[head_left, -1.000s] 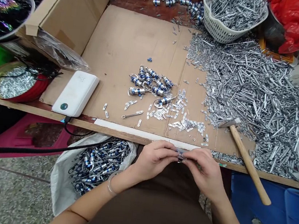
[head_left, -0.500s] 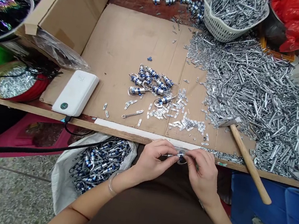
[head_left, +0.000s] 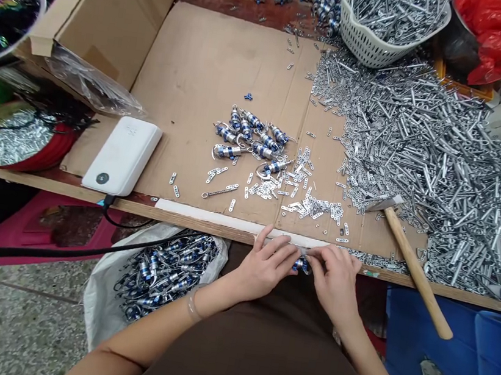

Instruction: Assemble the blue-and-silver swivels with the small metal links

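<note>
Close to the table's front edge, my left hand [head_left: 264,267] and my right hand [head_left: 336,283] meet around a small blue-and-silver metal fitting [head_left: 300,264]. The fingers of both hands are closed on it and cover much of it. Beyond them on the cardboard sheet [head_left: 210,71] lies a cluster of similar blue-and-silver fittings with wire hooks [head_left: 263,143]. Small flat metal plates with holes [head_left: 317,207] are scattered just ahead of my hands. A single eye bolt [head_left: 220,191] lies to their left.
A hammer [head_left: 419,274] overhangs the front edge at right, beside a large heap of eye bolts [head_left: 431,150]. A white basket [head_left: 366,46] stands behind. At left are a white power bank [head_left: 122,155] and a cardboard box [head_left: 120,16]. A sack of fittings [head_left: 95,315] sits below the table.
My left hand's fingers have lifted and shifted around the fitting, whose blue part now shows more. My right hand stays almost in place. The view has shifted slightly.
</note>
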A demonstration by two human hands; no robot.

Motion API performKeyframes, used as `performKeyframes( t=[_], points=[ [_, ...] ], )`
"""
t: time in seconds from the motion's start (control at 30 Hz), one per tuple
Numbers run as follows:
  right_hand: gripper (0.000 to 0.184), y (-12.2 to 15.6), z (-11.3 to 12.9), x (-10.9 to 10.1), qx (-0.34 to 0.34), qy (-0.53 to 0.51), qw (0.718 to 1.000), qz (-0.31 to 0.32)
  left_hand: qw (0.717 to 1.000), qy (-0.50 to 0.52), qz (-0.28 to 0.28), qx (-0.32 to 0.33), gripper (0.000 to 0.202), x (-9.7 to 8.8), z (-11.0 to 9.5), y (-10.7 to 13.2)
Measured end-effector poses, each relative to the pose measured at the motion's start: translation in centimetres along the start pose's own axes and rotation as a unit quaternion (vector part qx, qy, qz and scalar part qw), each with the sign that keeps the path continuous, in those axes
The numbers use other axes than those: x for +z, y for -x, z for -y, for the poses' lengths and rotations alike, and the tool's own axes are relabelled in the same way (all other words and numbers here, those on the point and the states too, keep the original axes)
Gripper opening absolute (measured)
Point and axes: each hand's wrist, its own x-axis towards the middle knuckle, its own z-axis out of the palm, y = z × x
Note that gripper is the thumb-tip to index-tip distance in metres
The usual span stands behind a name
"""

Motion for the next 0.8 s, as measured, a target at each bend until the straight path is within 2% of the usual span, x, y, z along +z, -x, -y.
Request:
performKeyframes(
  t=[0.07,0.13,0.23,0.33,0.4,0.53,0.7,0.8],
  points=[
    [0.005,-1.3,-0.5,-0.8,-0.017,-0.016,1.0,0.003,1.0,-0.001,0.011,-0.025,0.02,-0.1,-0.3,-0.1],
    [0.007,-3.1,-1.1,-1.6,-0.052,-0.026,0.998,-0.023,0.999,0.001,0.017,-0.044,0.019,-0.2,-0.5,-0.3],
    [0.012,-6.1,-1.8,-2.2,-0.118,0.019,0.992,-0.049,0.998,0.005,0.022,-0.059,0.019,-0.3,-0.6,-0.4],
    [0.011,-8.2,-1.8,-2.3,-0.159,0.08,0.984,0.0,0.997,0.018,0.026,-0.066,0.022,-0.3,-0.5,-0.5],
    [0.012,-8.6,-1.4,-2.4,-0.163,0.099,0.981,0.024,0.997,0.037,0.022,-0.071,0.023,-0.2,-0.4,-0.4],
    [0.012,-6.7,-0.5,-2.9,-0.148,0.038,0.988,0.019,0.993,0.084,-0.018,-0.076,0.019,0.0,-0.2,-0.2],
    [0.019,-2.3,-0.1,-2.4,-0.131,-0.066,0.987,0.069,0.988,0.126,-0.059,-0.07,0.011,0.0,-0.2,-0.1],
    [0.021,-0.5,0.2,-1.2,-0.111,-0.098,0.989,0.008,0.987,0.129,-0.073,-0.066,0.008,0.0,-0.2,-0.1]
  ],
)
